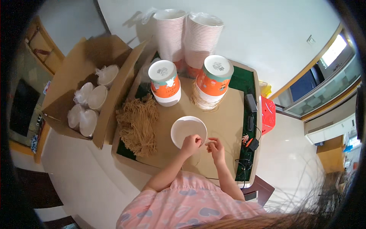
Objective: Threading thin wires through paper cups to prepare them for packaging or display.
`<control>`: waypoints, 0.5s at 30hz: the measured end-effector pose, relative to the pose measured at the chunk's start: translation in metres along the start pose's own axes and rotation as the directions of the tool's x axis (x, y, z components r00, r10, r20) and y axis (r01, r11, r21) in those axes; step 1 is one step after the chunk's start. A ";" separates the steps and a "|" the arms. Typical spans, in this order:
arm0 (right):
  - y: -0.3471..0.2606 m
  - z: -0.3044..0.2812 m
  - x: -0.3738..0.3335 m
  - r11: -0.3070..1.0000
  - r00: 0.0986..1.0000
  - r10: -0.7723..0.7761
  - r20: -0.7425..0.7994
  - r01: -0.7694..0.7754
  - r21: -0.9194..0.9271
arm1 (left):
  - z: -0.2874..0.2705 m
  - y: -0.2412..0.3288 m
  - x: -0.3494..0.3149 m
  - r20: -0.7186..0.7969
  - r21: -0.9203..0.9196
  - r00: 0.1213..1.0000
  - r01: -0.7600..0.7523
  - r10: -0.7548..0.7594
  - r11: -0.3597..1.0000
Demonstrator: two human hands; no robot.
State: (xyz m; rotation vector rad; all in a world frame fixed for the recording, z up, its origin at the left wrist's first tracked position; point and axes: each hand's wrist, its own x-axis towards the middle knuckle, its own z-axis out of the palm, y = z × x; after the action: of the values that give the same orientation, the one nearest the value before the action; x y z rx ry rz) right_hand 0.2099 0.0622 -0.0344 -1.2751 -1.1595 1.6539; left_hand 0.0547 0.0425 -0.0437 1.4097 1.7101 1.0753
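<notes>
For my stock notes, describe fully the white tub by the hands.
The white tub is round and looks like coated paper, with a thin rim. It sits open, mouth up, on the brown board, its outer wall mostly hidden. The left hand overlaps its near rim in view; whether they touch is unclear.

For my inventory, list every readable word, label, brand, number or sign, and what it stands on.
No text is legible.
Upturned orange, green and white round paper tub at left: side lettering and grey base print, too small.
Upturned orange, green and white round paper tub at right: dark base print, too small.
</notes>
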 end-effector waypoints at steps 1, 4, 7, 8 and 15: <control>-0.008 0.003 -0.003 1.000 1.000 0.006 -0.001 -0.006 -0.006 | -0.003 0.002 0.000 0.001 -0.006 1.000 0.006 -0.006 1.000; -0.021 0.020 -0.005 0.984 0.992 -0.113 0.047 0.118 -0.132 | -0.009 0.005 0.001 0.073 -0.037 0.992 0.110 -0.107 0.993; -0.025 0.032 -0.002 0.886 0.974 -0.220 0.044 0.219 -0.409 | -0.010 0.004 0.002 0.057 -0.037 0.992 0.118 -0.116 0.992; -0.027 0.035 -0.002 0.828 0.968 -0.243 0.068 0.243 -0.505 | -0.011 0.004 0.003 0.088 -0.081 0.981 0.182 -0.175 0.980; -0.031 0.036 0.004 0.601 0.931 -0.331 0.152 0.332 -0.727 | 0.001 0.000 0.002 0.051 -0.110 0.987 0.159 -0.154 0.981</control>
State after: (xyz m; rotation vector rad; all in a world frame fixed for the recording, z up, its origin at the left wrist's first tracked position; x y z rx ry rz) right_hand 0.1750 0.0680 -0.0029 -1.3898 -2.0677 0.8855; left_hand 0.0547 0.0444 -0.0444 1.1979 1.6726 1.0314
